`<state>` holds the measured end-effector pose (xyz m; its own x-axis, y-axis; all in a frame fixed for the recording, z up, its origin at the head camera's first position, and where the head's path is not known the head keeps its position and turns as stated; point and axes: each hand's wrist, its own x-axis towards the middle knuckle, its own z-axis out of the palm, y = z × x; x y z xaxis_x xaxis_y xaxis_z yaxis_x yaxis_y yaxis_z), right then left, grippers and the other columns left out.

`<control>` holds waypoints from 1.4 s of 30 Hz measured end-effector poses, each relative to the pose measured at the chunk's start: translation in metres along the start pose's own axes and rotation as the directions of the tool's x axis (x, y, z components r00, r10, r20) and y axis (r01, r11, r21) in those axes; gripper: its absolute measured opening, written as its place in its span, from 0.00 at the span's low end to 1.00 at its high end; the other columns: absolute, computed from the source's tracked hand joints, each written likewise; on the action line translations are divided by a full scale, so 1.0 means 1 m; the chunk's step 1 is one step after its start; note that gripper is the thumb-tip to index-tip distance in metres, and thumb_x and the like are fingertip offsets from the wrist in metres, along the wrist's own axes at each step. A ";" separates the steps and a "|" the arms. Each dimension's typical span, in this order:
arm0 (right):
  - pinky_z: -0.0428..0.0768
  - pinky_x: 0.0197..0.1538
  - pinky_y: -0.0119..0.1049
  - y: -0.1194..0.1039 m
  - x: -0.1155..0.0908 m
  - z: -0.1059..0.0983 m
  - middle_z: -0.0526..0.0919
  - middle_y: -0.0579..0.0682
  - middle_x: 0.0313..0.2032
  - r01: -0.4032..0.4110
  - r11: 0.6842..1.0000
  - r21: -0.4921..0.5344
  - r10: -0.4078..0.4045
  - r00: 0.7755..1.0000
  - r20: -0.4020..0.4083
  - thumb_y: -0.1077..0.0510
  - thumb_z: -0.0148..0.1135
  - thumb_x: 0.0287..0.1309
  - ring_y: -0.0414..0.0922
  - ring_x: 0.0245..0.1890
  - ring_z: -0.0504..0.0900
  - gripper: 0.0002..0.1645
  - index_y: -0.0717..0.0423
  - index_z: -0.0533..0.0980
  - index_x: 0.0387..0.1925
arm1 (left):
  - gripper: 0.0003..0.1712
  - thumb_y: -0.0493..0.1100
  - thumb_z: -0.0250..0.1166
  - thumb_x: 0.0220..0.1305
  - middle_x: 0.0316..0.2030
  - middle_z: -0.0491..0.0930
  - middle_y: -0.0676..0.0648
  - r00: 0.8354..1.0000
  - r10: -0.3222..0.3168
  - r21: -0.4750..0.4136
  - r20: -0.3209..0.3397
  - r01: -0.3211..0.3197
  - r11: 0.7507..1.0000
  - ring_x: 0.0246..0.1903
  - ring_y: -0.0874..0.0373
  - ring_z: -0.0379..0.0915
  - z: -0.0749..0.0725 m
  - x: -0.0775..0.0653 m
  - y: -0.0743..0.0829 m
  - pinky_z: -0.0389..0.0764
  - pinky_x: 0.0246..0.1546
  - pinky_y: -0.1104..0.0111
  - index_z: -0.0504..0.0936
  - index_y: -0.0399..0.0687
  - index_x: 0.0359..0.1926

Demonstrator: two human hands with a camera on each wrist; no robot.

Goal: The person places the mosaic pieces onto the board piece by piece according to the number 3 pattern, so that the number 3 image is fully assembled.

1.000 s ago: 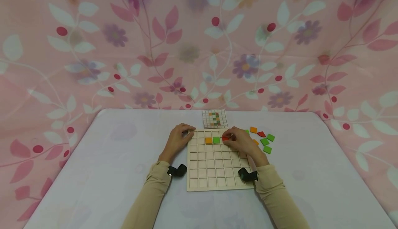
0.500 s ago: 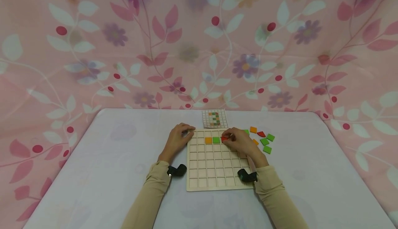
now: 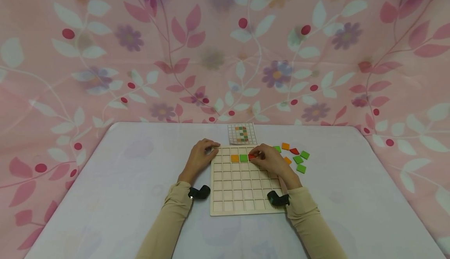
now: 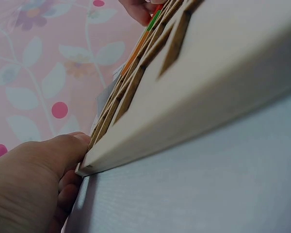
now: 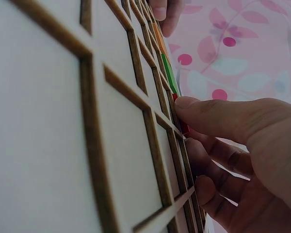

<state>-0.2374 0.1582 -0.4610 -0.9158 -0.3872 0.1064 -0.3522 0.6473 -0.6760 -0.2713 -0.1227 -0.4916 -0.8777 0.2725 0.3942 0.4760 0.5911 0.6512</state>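
A wooden grid board lies on the table. My left hand grips its far left corner; the left wrist view shows the thumb on the edge and the fingers curled beside it. My right hand pinches a small red tile at a cell in the second row. In the right wrist view, the thumb and fingertips cover most of this red tile. Directly left of it, a green tile and an orange tile sit in their cells.
A printed pattern card lies behind the board. Several loose tiles are scattered right of it, among them an orange tile, a red tile with a curved edge and a green tile. A floral cloth hangs behind the table.
My right hand has shifted slightly left with the red tile, which is now close against the green one. The left hand stays at the board's corner.
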 end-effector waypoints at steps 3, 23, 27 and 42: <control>0.76 0.38 0.35 0.001 0.000 0.001 0.79 0.51 0.38 -0.002 1.000 0.000 0.002 1.000 -0.004 0.58 0.65 0.57 0.42 0.34 0.77 0.13 0.56 0.79 0.44 | 0.10 0.38 0.66 0.58 0.40 0.82 0.44 1.000 0.001 -0.007 -0.005 -0.001 1.000 0.39 0.50 0.75 0.000 -0.001 0.000 0.74 0.43 0.57 0.86 0.45 0.42; 0.76 0.41 0.35 -0.001 -0.004 0.001 0.79 0.52 0.39 -0.001 1.000 0.012 0.001 1.000 0.005 0.58 0.64 0.57 0.42 0.35 0.77 0.13 0.57 0.79 0.45 | 0.10 0.40 0.66 0.59 0.41 0.82 0.44 1.000 0.008 -0.014 -0.002 -0.008 1.000 0.39 0.50 0.75 0.002 -0.003 -0.003 0.74 0.44 0.57 0.86 0.45 0.42; 0.76 0.41 0.35 -0.001 -0.005 0.000 0.80 0.51 0.38 0.006 1.000 0.016 -0.006 1.000 -0.001 0.59 0.64 0.58 0.42 0.35 0.77 0.12 0.58 0.79 0.44 | 0.10 0.40 0.66 0.59 0.41 0.82 0.44 1.000 0.006 -0.012 0.001 -0.006 1.000 0.39 0.51 0.75 0.003 -0.002 -0.003 0.74 0.43 0.58 0.86 0.46 0.42; 0.77 0.43 0.37 0.000 -0.004 -0.005 0.81 0.52 0.41 0.048 0.999 0.021 -0.047 0.997 -0.054 0.58 0.58 0.63 0.43 0.38 0.78 0.11 0.57 0.79 0.44 | 0.10 0.39 0.67 0.58 0.40 0.82 0.45 1.000 0.018 -0.001 -0.009 -0.018 1.000 0.38 0.52 0.74 0.000 0.000 -0.003 0.74 0.42 0.58 0.86 0.47 0.43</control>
<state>-0.2345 0.1627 -0.4577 -0.9074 -0.3811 0.1771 -0.3916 0.6140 -0.6853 -0.2728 -0.1239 -0.4935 -0.8686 0.2759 0.4116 0.4915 0.5854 0.6448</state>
